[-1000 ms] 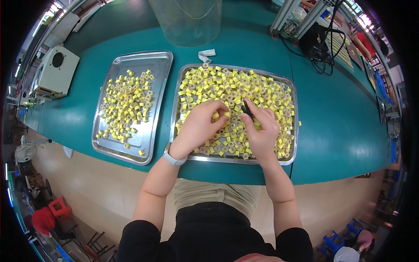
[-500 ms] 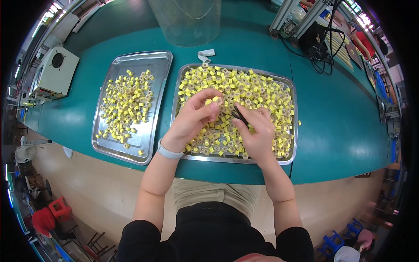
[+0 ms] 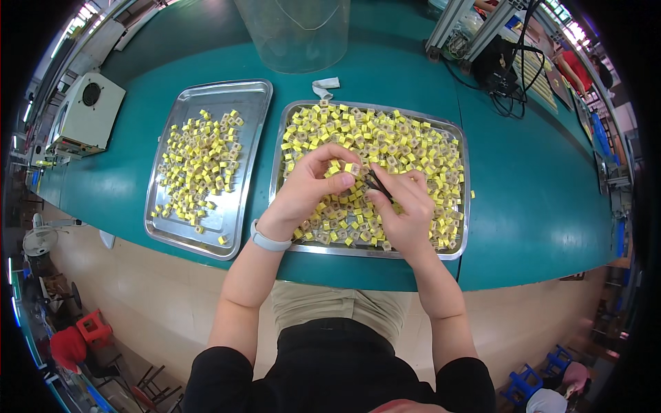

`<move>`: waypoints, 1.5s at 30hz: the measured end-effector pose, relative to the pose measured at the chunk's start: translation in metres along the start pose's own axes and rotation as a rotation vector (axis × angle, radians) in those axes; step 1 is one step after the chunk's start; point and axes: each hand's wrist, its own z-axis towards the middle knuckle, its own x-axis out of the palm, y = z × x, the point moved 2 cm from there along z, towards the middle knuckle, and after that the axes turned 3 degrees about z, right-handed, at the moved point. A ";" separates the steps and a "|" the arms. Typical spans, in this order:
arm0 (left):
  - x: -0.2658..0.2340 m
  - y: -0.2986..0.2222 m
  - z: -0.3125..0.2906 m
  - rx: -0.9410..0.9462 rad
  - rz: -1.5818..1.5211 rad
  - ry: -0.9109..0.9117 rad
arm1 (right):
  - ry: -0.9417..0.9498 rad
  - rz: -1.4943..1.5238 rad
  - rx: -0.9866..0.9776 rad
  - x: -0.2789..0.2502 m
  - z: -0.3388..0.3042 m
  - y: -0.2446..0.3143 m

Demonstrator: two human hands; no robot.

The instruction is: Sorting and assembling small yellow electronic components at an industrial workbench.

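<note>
Between the thumb and forefinger of my left hand is a small yellow-wrapped electronic component, which looks like a little transformer. My right hand is closed round black tweezers, their tips close beside the held component; whether they touch it I cannot tell. Both hands hover over the right metal tray, thickly covered with yellow components of the same kind. To the left lies a second metal tray, holding a looser spread of these parts, some with thin pins showing.
Beyond the right tray lies a crumpled white strip, with a clear bucket behind it. A white box-shaped machine stands at far left. Black cables hang by a metal frame at far right. One component sits outside the right tray.
My left fingers have shifted slightly right, bringing the held component nearer the tweezers. My right hand has hardly moved. The trays are unchanged.
</note>
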 end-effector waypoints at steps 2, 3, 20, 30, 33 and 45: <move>0.002 0.002 0.001 0.076 0.084 0.003 | 0.017 -0.014 -0.003 -0.001 0.002 0.002; 0.002 0.002 0.001 0.077 0.083 0.004 | 0.016 -0.015 -0.003 -0.001 0.002 0.002; 0.002 -0.005 -0.003 -0.059 -0.163 0.090 | 0.022 0.002 -0.021 -0.001 0.003 0.002; 0.004 -0.003 -0.005 -0.095 -0.138 0.097 | 0.088 -0.027 -0.058 0.001 0.002 0.002; 0.005 -0.002 -0.003 -0.066 -0.139 0.102 | 0.089 -0.033 -0.053 -0.001 0.002 0.003; 0.007 0.000 -0.004 -0.074 -0.093 0.030 | 0.103 -0.059 -0.072 -0.001 0.003 0.004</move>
